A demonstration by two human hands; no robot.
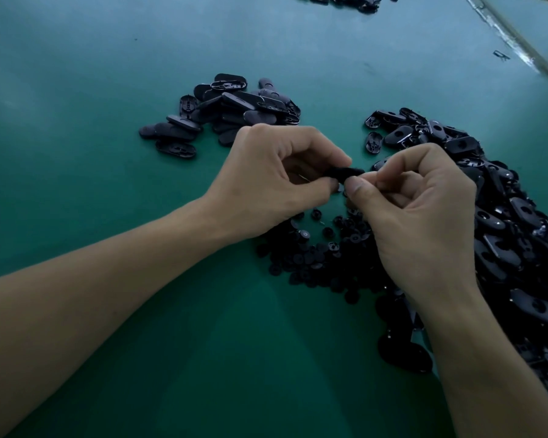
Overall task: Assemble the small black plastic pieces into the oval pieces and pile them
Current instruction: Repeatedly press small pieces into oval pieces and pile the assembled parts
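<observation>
My left hand [276, 181] holds a black oval piece [345, 172] between thumb and curled fingers, above the green table. My right hand [418, 213] meets it from the right, thumb and forefinger pinched at the oval's end; whatever small piece they hold is hidden. Under both hands lies a scatter of small round black pieces [317, 251]. A large heap of oval pieces [503, 222] runs down the right side. A smaller pile of oval pieces [231, 112] sits beyond my left hand.
The green table [108, 90] stretches left and toward me. More black parts [345, 0] lie at the far edge. A pale strip [513, 42] crosses the top right corner, with a small clip-like object [501, 55] beside it.
</observation>
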